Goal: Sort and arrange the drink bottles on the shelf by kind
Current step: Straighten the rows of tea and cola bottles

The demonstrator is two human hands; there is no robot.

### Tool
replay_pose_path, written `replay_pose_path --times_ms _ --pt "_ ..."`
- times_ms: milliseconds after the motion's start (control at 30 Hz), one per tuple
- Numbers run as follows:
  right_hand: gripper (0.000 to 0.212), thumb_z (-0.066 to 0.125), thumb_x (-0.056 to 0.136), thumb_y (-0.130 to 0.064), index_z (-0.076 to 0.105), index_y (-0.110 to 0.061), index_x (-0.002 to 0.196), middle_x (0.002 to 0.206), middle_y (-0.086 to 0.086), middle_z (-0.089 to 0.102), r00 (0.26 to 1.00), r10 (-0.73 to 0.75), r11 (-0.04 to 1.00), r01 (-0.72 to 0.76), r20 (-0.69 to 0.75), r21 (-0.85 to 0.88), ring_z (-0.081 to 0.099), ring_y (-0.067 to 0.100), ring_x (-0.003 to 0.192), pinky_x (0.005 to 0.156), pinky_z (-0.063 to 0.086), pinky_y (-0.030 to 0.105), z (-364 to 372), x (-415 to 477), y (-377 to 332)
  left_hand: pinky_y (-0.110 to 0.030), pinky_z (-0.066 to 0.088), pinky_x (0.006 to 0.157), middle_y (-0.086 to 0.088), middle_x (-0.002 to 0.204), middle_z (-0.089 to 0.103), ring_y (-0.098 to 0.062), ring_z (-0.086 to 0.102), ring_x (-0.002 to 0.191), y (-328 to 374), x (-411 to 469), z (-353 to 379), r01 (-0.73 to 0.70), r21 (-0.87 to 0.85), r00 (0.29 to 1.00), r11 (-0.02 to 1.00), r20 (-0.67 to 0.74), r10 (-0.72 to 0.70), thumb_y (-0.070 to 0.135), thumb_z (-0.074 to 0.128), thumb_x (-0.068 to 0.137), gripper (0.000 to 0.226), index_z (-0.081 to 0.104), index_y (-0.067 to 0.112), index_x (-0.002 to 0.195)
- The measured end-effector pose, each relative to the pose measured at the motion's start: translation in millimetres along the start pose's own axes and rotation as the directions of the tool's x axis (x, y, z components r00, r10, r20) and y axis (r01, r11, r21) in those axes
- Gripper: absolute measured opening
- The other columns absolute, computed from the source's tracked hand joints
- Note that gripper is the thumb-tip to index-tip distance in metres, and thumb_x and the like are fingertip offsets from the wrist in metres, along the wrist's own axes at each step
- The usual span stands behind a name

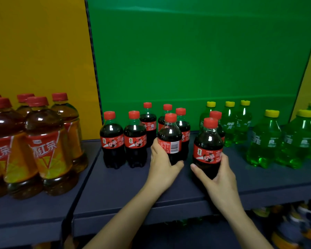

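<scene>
A dark blue shelf [115,186] runs across the view, backed by a green panel [196,51] in the middle and a yellow panel [38,42] on the left. On the left stand the biggest bottles, the iced tea bottles [47,146], red-capped and packed close together. On the right stand the green soda bottles [264,139] with yellow caps, some at the back and larger-looking ones nearer the front. Between these groups are the small cola bottles [112,141] with red caps and red labels: two side by side at the left, more behind them. One stray cola bottle [216,115] stands among the green ones, directly behind the right-hand bottle.

The left hand [162,164] wraps its fingers and thumb around the lower part of the middle cola bottle [170,139], upright with its barcode facing out, just in front of the cola cluster. The right hand [217,173] grips the right cola bottle [207,150] low on its body – upright, near the shelf's front edge, apart from the cluster. The hands hide both bases, so whether either bottle rests on the shelf cannot be told.
</scene>
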State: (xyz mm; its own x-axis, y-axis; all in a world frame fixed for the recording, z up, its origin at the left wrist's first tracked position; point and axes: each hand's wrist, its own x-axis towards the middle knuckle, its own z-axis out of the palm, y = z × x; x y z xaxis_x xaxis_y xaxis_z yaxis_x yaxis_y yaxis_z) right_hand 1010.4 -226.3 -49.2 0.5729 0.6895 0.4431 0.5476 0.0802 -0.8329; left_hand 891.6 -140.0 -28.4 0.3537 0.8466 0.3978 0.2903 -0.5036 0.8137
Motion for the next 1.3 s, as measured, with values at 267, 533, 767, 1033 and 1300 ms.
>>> replay_pose_path --times_ms 267,533,767,1033,1300 --pt "0.069 0.074 0.071 -0.040 0.041 -0.019 0.128 0.111 -0.008 0.058 0.997 -0.077 0.997 0.077 0.021 0.028 0.055 0.015 0.104 0.085 0.043 0.032 1.1 2.3 4.2 -0.030 0.048 0.086 0.004 0.105 0.059 -0.014 0.058 0.099 9.4 15.0 -0.7 0.077 -0.019 0.973 0.997 -0.215 -0.079 0.036 0.087 0.054 0.072 0.042 0.019 0.108" --pt "0.057 0.076 0.070 -0.033 0.047 -0.025 0.118 0.103 -0.010 0.062 0.985 -0.089 0.988 0.068 0.148 0.141 0.060 0.020 0.089 0.079 0.046 0.031 0.7 4.2 -2.7 -0.019 0.053 0.078 0.006 0.100 0.070 -0.004 0.067 0.090 -7.7 -10.8 -67.0 0.015 -0.181 0.992 0.983 -0.124 -0.038 0.010 0.089 0.051 0.063 0.058 0.021 0.105" --pt "0.060 0.076 0.069 -0.036 0.045 -0.025 0.119 0.113 -0.012 0.060 0.932 -0.161 0.964 0.077 0.325 0.256 0.057 0.003 0.103 0.087 0.044 0.023 42.2 2.4 -34.1 -0.012 0.051 0.069 0.008 0.096 0.071 -0.001 0.067 0.087 -21.5 -20.6 -132.1 0.107 -0.220 0.994 0.970 0.042 -0.100 0.002 0.082 0.055 0.060 0.058 0.026 0.104" --pt "0.066 0.077 0.071 -0.031 0.040 -0.022 0.125 0.119 -0.011 0.056 0.872 -0.233 0.941 0.091 0.431 0.325 0.053 0.003 0.110 0.083 0.041 0.009 86.8 -1.9 -62.5 -0.026 0.051 0.090 0.004 0.113 0.067 -0.007 0.063 0.105 -33.7 -28.7 -171.8 0.151 -0.170 0.975 0.974 0.189 -0.118 0.016 0.088 0.050 0.073 0.056 0.026 0.115" --pt "0.072 0.077 0.070 -0.037 0.037 -0.026 0.129 0.124 -0.011 0.053 0.854 -0.251 0.955 0.142 0.455 0.260 0.048 0.004 0.118 0.099 0.041 0.027 98.6 -7.1 -59.8 -0.010 0.046 0.077 0.020 0.111 0.054 0.011 0.054 0.099 -36.5 -51.0 -144.9 0.060 0.057 0.993 0.997 -0.102 -0.054 0.051 0.080 0.047 0.085 0.036 0.029 0.117"
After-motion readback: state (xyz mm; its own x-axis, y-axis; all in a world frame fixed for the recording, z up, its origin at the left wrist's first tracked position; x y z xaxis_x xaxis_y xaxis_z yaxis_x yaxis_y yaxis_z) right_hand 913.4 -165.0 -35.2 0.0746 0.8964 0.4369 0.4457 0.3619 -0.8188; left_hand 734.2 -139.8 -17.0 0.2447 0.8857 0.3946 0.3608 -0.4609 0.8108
